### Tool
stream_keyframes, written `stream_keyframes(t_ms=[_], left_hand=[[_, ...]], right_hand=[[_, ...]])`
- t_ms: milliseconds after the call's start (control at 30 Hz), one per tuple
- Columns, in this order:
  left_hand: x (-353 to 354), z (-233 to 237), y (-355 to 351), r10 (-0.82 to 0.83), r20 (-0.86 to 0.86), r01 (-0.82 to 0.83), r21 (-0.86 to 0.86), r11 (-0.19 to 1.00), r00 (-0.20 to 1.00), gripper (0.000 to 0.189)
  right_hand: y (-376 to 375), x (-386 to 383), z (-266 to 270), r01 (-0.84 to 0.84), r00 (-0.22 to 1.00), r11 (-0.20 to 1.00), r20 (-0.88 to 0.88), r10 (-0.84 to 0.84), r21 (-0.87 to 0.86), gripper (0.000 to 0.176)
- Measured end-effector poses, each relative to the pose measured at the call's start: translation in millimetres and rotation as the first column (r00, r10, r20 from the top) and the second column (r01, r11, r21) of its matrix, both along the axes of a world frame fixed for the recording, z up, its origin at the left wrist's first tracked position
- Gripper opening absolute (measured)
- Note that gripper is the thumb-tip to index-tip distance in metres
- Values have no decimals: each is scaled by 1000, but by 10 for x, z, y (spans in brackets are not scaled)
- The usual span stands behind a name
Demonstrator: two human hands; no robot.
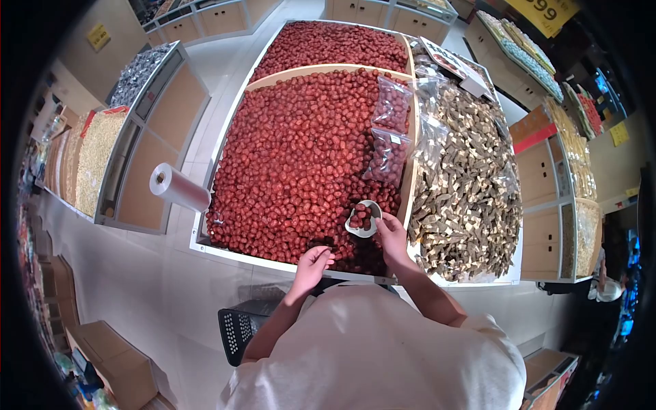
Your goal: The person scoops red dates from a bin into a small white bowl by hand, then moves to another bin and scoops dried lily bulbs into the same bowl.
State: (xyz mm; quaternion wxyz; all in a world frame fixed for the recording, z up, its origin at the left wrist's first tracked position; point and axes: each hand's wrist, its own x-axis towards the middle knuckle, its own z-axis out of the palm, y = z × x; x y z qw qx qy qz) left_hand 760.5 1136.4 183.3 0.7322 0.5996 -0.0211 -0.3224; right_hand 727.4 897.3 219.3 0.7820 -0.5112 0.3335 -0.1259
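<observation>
Gathering appears to be the step in hand: the left hand [313, 263] is curled on loose red dried dates [294, 157] at the near edge of the wooden bin [328, 68]; whether any are gripped cannot be told. A small clear plastic bag [362, 219], partly filled, is pinched open at its rim by the right hand [393, 236] just above the heap. A short carry to the bag's mouth is called for.

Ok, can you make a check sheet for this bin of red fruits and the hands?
Surface: wooden-rimmed bin heaped with small red dried fruits.
Job's things: white plastic scoop holding a few fruits.
Clutter: two clear bags of fruits; roll of clear plastic bags.
Grips: right hand holds the scoop; left hand curled on the fruits.
Cables: nothing seen.
Surroundings: bin of brown dried pieces; black plastic basket; shop shelves.
</observation>
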Motion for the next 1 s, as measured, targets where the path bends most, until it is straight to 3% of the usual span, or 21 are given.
stream_keyframes(t_ms=[100, 167, 233, 333, 567, 700, 733, 900, 1000], left_hand=[[-64, 150, -51, 11, 5, -11, 17, 1000, 1000, 25], [-112, 154, -72, 22, 13, -22, 28, 999, 1000, 25], [-202, 130, -90, 41, -12, -41, -8, 999, 999, 24], [-324, 130, -141, 42, -44, -41, 21, 999, 998, 23], [-543, 197, -258, 87, -55, -83, 71, 994, 995, 23], [-661, 183, -253, 108, -41, -105, 83, 991, 993, 24], [-685, 186, -241, 101, 2, -101, 101, 990, 995, 24], [-798, 231, -145, 142, 22, -144, 159, 977, 990, 25], [-808, 231, -164, 142, 6, -141, 161, 977, 990, 24]], right_hand=[[-56, 1, -17, -9, 1000, 1000, -10, 9, 5, 24], [-104, 25, -46, -123, 992, 935, -23, 122, -331, 25], [-126, 17, 14, -129, 990, 938, 14, 142, -323, 27], [-195, 3, -55, -150, 972, 863, 87, 218, -483, 30], [-372, -115, -271, -111, 968, 932, 176, 181, -345, 28], [-411, -191, -148, -138, 990, 977, -10, 138, -163, 29], [-434, -198, -199, -172, 981, 924, 30, 193, -342, 31], [-397, -183, -173, -117, 950, 861, 197, 242, -495, 30], [-400, -205, 18, -43, 962, 687, 156, 225, -725, 32]])
